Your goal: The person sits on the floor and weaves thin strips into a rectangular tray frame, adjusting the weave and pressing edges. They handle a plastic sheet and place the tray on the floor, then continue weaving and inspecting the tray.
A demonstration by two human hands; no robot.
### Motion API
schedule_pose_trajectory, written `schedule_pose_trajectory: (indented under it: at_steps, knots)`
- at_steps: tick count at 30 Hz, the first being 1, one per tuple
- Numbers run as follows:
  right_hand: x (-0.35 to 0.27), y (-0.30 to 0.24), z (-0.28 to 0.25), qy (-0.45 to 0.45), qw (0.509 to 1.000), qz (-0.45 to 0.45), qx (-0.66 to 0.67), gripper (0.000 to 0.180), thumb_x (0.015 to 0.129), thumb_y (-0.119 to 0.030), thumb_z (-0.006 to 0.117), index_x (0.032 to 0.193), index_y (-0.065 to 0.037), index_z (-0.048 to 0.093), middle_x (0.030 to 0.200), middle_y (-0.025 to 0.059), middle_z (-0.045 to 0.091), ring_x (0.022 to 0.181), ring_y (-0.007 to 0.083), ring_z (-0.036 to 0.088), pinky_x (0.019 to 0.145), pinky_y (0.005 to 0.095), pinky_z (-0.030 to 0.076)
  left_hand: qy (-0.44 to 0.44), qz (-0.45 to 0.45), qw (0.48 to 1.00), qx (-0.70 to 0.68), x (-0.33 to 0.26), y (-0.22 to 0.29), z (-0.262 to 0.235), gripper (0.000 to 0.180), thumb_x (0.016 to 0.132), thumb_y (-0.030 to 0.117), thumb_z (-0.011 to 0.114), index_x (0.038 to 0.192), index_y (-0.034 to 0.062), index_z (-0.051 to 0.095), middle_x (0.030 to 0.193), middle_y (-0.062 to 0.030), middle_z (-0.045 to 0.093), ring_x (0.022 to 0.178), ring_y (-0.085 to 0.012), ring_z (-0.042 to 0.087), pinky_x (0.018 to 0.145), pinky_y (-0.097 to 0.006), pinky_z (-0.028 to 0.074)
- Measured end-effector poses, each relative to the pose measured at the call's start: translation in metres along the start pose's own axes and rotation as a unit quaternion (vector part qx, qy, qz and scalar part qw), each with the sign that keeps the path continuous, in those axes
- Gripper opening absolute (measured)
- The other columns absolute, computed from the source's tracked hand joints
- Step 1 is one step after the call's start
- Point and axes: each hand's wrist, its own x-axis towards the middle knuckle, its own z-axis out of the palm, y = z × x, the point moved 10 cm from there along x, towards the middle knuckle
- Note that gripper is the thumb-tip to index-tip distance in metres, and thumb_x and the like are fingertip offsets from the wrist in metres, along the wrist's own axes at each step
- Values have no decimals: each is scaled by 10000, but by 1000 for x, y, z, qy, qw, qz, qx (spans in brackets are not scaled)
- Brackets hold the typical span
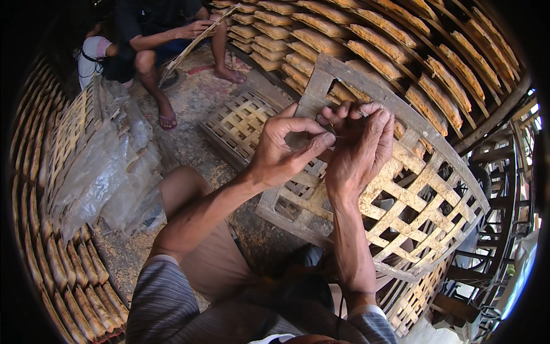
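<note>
In front of me, my left hand [286,150] is closed, thumb and index finger pinched together. My right hand [361,146] is just beside it, its fingers curled in, with the fingertips of both hands nearly meeting. A thin light strand seems to show between them, too small to name. Below and behind the hands, a woven bamboo lattice tray with a grey wooden frame [427,131] leans at a slant toward the right. Its strips are dusted with pale crumbs. Part of its upper left end is hidden by my hands.
Another woven tray [243,117] lies on the crumb-strewn floor [200,63]. Crumpled plastic sheets [106,172] drape over a lattice at left. Racks of tan slabs [378,49] rise at the far right, with more slabs [86,304] at lower left. Another person [163,40] sits ahead, holding a long strip [200,39].
</note>
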Motion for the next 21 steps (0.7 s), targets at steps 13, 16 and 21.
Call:
schedule_pose_trajectory:
  at_steps: [13,16,21]
  knots:
    - [-28,-81,46,-259,628,-265,-685,418,845,43,779,1213,-154,748,1366,56,702,1387,253,602,1297,597,234,1,-67,997,-26,-2,-12,1,94,923,138,793,875,60,770,850,-48,746,956,-186,683,1098,-455,423]
    - [-35,-53,44,-351,586,-245,-688,353,890,-2,739,1215,-136,767,1170,38,764,1230,215,686,1246,601,350,5,-60,997,-54,-2,-9,3,97,912,104,772,874,34,715,899,-68,712,931,-169,643,996,-405,471]
    - [-34,-68,29,-311,669,-262,-623,377,870,6,747,1229,-107,774,1007,70,767,932,187,732,1038,511,561,44,-50,988,-137,-2,-14,-3,193,930,44,716,1065,30,579,1039,-126,675,905,-150,619,815,-324,501]
